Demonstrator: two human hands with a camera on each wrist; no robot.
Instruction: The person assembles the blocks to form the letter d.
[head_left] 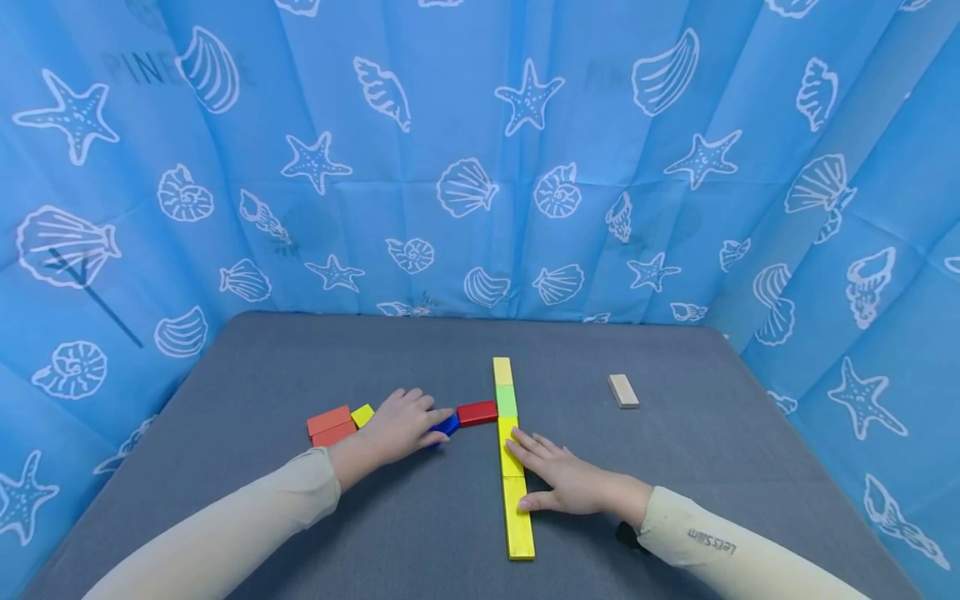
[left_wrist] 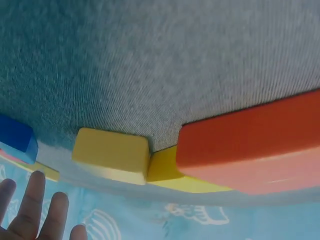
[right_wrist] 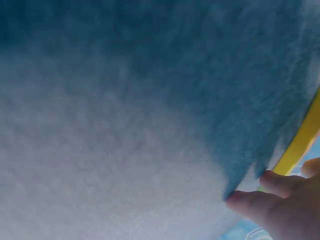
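Left of the yellow-green block row (head_left: 518, 523), the left hand (head_left: 397, 427) has its grip clamped on a blue block (head_left: 450, 425). The right hand (head_left: 573, 483), grip apart, touches the row.

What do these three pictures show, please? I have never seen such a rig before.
No machine here: a person's bare left hand and right hand are working. The wide picture comes from a camera on the head, the close ones from each wrist. On the grey surface lie orange blocks, a red block, a green block and, apart, a pale block. The left hand is at the blue block; whether it grips is unclear. The right hand touches the yellow blocks with its fingers extended.
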